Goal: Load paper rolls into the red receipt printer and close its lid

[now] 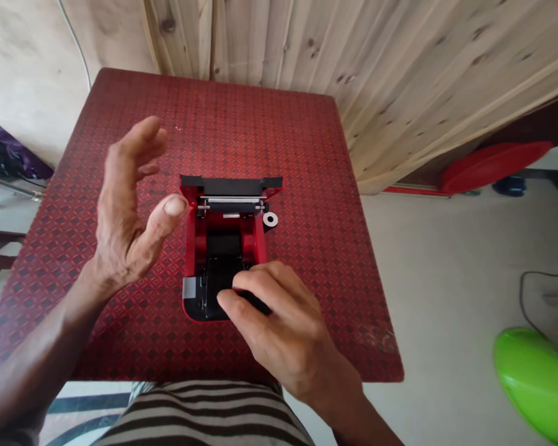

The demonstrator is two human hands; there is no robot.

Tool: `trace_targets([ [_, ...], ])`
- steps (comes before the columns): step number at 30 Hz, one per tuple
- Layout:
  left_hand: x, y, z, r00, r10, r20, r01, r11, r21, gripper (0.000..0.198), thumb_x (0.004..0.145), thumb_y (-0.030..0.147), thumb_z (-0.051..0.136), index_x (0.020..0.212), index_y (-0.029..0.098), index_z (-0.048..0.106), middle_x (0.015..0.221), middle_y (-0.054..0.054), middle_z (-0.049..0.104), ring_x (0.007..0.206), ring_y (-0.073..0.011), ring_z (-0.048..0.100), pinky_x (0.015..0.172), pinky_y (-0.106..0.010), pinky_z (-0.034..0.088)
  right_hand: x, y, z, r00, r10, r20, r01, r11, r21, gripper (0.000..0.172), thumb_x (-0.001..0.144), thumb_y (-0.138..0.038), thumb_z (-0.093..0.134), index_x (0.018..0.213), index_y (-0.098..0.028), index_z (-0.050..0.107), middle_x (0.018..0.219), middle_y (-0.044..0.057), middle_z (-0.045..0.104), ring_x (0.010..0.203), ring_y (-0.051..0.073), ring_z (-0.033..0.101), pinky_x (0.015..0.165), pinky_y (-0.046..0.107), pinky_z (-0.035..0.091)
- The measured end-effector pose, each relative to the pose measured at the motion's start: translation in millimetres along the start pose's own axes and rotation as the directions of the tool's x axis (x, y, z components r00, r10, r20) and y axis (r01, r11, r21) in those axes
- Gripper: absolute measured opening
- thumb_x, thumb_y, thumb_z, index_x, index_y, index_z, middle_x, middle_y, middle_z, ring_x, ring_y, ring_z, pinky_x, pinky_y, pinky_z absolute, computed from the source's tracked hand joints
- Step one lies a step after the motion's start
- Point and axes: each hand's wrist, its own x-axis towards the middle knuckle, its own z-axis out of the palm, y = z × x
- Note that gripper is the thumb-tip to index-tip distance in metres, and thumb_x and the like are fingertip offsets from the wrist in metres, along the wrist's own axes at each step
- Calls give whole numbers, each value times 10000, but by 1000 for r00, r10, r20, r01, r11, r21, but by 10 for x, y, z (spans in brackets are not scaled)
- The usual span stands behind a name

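A red and black hinged device [225, 248] lies on the table, with its black flap raised at the far end and thin metal rods across its upper part. My right hand [279, 316] rests on the device's lower black section, its thumb and fingers closed around a dark piece there. That hand hides part of the black section. My left hand [130, 204] is raised in the air to the left of the device, with its fingers apart. Its thumb tip comes close to the device's red wall. A small white ring with a dark centre [270, 218] lies just right of the device.
The table [307, 155] has a red diamond-patterned cover and a wood-panelled wall behind it. A green plastic object [534, 384] sits low on the right, and a red plastic object [493, 166] lies far right. My striped clothing [204, 418] shows below the table edge.
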Motion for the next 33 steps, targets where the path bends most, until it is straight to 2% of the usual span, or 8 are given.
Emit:
trace_targets([
  [1, 55, 22, 25, 999, 21, 42, -19, 998, -61, 736, 1073, 654, 453, 1627, 181, 345, 1504, -85, 609, 1368, -237, 623, 1131, -408, 543, -19, -3, 18, 1000, -10, -18, 9, 1000, -18, 185, 1023, -61, 609, 1003, -166, 759, 939, 59, 754, 836, 178, 603, 780, 354, 554],
  [3, 90, 70, 50, 991, 79, 112, -65, 991, -119, 634, 1102, 579, 444, 1580, 162, 451, 1365, -85, 717, 1235, -210, 696, 1086, -381, 554, -54, -5, 48, 999, -19, -36, 18, 999, -28, 178, 1018, -53, 615, 1023, -152, 762, 930, 55, 760, 823, 175, 605, 768, 354, 552],
  [6, -16, 143, 29, 977, 149, 154, -143, 989, -49, 591, 1099, 591, 427, 1447, 153, 617, 1285, -98, 757, 1140, -205, 718, 1015, -357, 567, -101, -12, 50, 1000, -20, -19, 19, 999, -25, 170, 989, -23, 640, 1062, -115, 761, 945, 62, 774, 865, 192, 646, 791, 369, 551],
  [9, -234, 196, -2, 957, 211, 202, -206, 978, -42, 604, 1083, 615, 440, 1412, 152, 645, 1336, -132, 727, 1242, -256, 698, 1069, -410, 567, -148, -31, 17, 1000, -21, 10, 21, 999, -40, 189, 992, -28, 633, 1124, -89, 754, 970, 73, 783, 889, 205, 668, 792, 381, 543],
  [13, -545, 194, 29, 919, 297, 260, -314, 949, 26, 606, 1064, 618, 475, 1469, 184, 596, 1429, -160, 663, 1404, -329, 619, 1216, -536, 487, -193, -54, 0, 1000, -10, 15, 11, 998, -64, 199, 1032, -68, 592, 1161, -81, 742, 986, 78, 788, 904, 204, 676, 801, 382, 545],
  [20, -807, 99, 163, 897, 373, 237, -400, 913, 79, 735, 1026, 701, 484, 1441, 106, 606, 1416, -209, 644, 1449, -357, 581, 1268, -543, 432, -210, -71, 18, 999, -36, -14, 35, 995, -90, 223, 1053, -90, 558, 1179, -64, 740, 1020, 92, 792, 934, 225, 679, 835, 395, 546],
  [29, -839, 62, 214, 899, 392, 194, -414, 906, 90, 775, 982, 749, 535, 1391, 98, 636, 1390, -211, 658, 1426, -347, 604, 1270, -526, 432, -192, -67, 38, 999, -42, -9, 41, 996, -83, 224, 1048, -83, 556, 1175, -60, 739, 1028, 97, 790, 944, 229, 684, 832, 392, 547],
  [33, -840, 56, 222, 896, 399, 193, -423, 900, 107, 725, 988, 708, 567, 1362, 92, 645, 1379, -219, 660, 1420, -352, 608, 1249, -531, 454, -178, -62, 47, 999, -40, -14, 39, 996, -78, 213, 1037, -80, 576, 1182, -58, 731, 1046, 100, 791, 954, 232, 688, 844, 390, 558],
])
